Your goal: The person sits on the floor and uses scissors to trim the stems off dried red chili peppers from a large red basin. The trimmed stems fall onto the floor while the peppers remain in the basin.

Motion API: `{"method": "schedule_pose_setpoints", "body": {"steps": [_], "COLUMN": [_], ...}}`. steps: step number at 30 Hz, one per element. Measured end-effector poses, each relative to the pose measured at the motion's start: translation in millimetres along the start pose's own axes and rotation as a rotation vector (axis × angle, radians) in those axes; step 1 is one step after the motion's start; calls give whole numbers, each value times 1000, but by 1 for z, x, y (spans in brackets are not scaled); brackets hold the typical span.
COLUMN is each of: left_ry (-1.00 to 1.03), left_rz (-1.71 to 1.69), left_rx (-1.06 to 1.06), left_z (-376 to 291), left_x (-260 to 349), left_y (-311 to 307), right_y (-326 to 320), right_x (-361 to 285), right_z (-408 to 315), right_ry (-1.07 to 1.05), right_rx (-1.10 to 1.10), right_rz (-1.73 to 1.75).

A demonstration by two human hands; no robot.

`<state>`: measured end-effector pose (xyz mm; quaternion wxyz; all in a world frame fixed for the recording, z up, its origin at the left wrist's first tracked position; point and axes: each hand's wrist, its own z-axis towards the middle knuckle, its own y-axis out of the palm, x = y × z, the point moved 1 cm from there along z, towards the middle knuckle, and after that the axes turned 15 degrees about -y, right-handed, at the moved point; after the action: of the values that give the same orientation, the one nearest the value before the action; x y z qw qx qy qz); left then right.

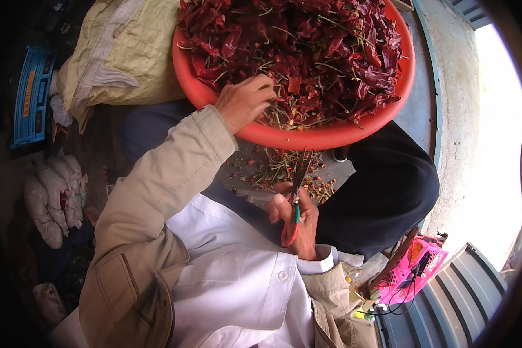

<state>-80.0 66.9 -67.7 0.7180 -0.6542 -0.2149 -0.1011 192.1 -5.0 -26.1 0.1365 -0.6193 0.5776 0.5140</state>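
A wide red plastic basin (287, 141) full of dried red chili peppers (296, 48) stands in front of me at the top of the view. My left hand (248, 100) reaches over its near rim, fingertips bent down at the peppers and loose stems; whether it grips one is hidden. Below the basin, my right hand (302, 222) is closed around scissors (296, 204) with red and green wrapped handles, the blades pointing up toward the rim. Cut stems and red bits (274, 169) lie on the floor between my legs, under the basin.
A large yellowish woven sack (126, 56) leans beside the basin at the left. Several filled pale bags (58, 195) lie farther down, below a blue plastic crate (34, 95). At the lower right are a pink plastic basket (417, 269) with a black cable and a corrugated metal panel (443, 300).
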Motion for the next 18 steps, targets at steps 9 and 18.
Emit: {"method": "schedule_pose_setpoints", "body": {"steps": [9, 18], "left_ry": [-148, -496], "left_rz": [-96, -836], "left_rx": [-2, -161], "left_z": [0, -10], "left_x": [1, 20], "left_y": [-9, -35], "right_y": [6, 7], "right_x": [-18, -28], "right_z": [11, 23], "right_ry": [-47, -146], "right_rx": [-6, -46], "right_rz": [-114, -262]}}
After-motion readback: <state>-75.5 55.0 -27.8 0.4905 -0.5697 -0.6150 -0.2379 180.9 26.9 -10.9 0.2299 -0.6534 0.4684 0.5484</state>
